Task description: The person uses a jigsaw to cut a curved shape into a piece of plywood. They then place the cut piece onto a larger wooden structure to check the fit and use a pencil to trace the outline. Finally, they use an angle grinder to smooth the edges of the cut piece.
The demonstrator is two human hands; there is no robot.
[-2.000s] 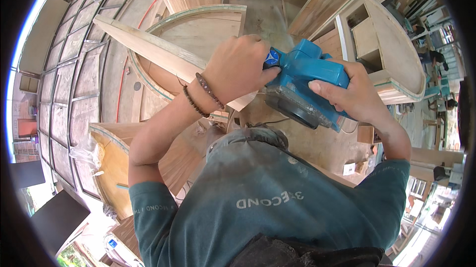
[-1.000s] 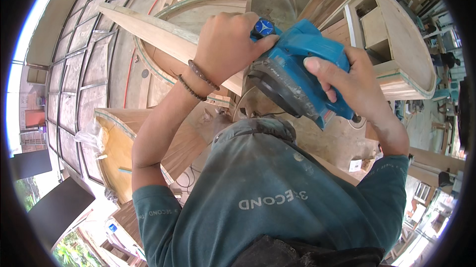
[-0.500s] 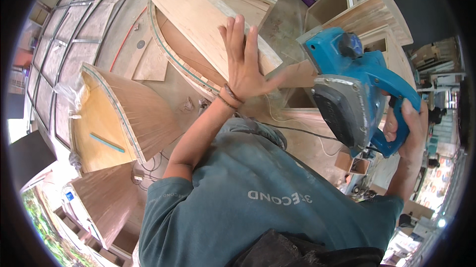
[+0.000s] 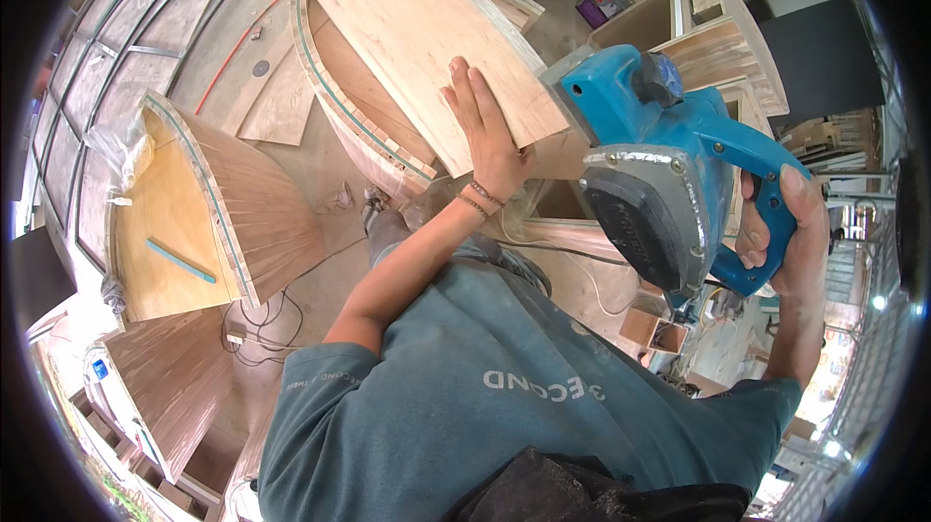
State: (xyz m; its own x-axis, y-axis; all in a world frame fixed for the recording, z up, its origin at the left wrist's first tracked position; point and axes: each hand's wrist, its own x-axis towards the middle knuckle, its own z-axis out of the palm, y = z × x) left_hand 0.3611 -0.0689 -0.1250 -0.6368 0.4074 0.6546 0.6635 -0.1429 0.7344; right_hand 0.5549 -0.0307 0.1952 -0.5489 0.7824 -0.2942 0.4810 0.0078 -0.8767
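Observation:
A blue electric planer [image 4: 713, 124] is in my right hand [image 4: 797, 221], whose fingers wrap round its rear loop handle. The planer's front meets the near right end of a long pale wooden board [image 4: 417, 32]. My left hand [image 4: 495, 134] lies on the board near that end, fingers stretched out over its face; the thumb is mostly hidden. The board slants away to the far left, above a curved wooden frame [image 4: 325, 85] with a green strip along its edge. A dark cord [image 4: 572, 255] passes behind my body toward the planer.
On the left stands a curved wooden cabinet piece [image 4: 262, 216] with a teal strip [image 4: 181, 260] lying on it. Looped cables [image 4: 267, 328] lie beside it on the floor. Wooden cabinets [image 4: 722, 27] stand at the far right, and a metal grid frame [image 4: 145, 22] at the far left.
The board has turned so that more of its broad face shows. My left hand has shifted slightly right and down, its fingers closer together. The planer has moved a little left.

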